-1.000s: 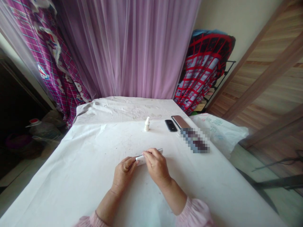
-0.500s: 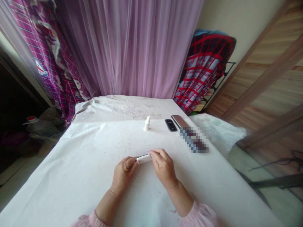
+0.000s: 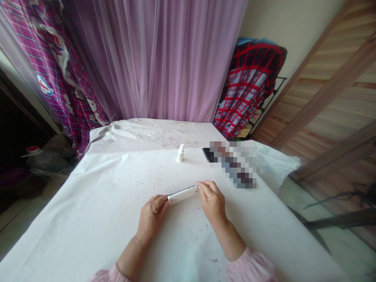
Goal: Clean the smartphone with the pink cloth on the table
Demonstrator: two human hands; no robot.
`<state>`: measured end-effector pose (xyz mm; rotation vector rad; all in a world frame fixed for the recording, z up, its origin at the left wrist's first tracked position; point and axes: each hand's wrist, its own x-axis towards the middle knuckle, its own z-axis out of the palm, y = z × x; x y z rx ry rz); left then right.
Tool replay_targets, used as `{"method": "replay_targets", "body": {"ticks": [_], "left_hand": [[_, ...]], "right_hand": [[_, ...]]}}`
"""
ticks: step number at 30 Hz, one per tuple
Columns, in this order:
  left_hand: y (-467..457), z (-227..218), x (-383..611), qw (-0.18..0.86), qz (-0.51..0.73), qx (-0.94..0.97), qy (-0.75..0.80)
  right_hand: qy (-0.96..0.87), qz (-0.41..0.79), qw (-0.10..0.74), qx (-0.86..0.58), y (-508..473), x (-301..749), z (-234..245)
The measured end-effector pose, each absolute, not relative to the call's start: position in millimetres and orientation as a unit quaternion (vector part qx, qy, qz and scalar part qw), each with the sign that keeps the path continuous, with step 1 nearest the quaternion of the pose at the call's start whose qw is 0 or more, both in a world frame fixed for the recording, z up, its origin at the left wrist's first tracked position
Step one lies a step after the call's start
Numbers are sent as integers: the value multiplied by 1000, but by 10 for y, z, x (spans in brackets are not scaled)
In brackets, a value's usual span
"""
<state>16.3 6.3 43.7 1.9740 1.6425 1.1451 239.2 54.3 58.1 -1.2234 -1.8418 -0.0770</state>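
A slim white smartphone [image 3: 183,194] with a dark edge is held on its side above the white-covered table [image 3: 96,203]. My left hand [image 3: 154,214] pinches its left end between thumb and fingers. At the opposite end, the fingertips of my right hand [image 3: 212,200] grip the upper right corner. The phone slants, its right end higher in the view, and its white back faces me; the screen side is hidden. Beyond it a small white spray bottle [image 3: 180,153] stands upright, apart from both hands.
A black phone [image 3: 206,154] lies at the table's right side, next to items blurred by pixel blocks. A white plastic bag [image 3: 276,164] is beyond the right edge. Purple curtains [image 3: 164,58] hang behind the table. A red-capped jug [image 3: 48,158] stands off to the left.
My right hand has shifted right along the phone, exposing more of its white back. My left hand keeps its hold at the left end. The view has moved slightly.
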Motion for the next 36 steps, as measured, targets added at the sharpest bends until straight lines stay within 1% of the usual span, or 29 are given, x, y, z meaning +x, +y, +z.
{"method": "replay_targets", "body": {"ticks": [16, 23, 28, 34, 36], "left_hand": [[75, 420, 173, 156, 423, 691, 565], [72, 439, 171, 182, 430, 681, 564], [80, 399, 167, 182, 432, 678, 565], [68, 407, 168, 178, 425, 682, 567], [60, 415, 167, 176, 421, 686, 568]], "right_hand": [[-822, -11, 389, -415, 313, 1799, 710], [-838, -13, 395, -378, 240, 1611, 704], [-822, -18, 392, -412, 357, 1825, 700], [-780, -18, 430, -454, 520, 2195, 618], [-759, 2, 444, -475, 563, 2267, 587]]}}
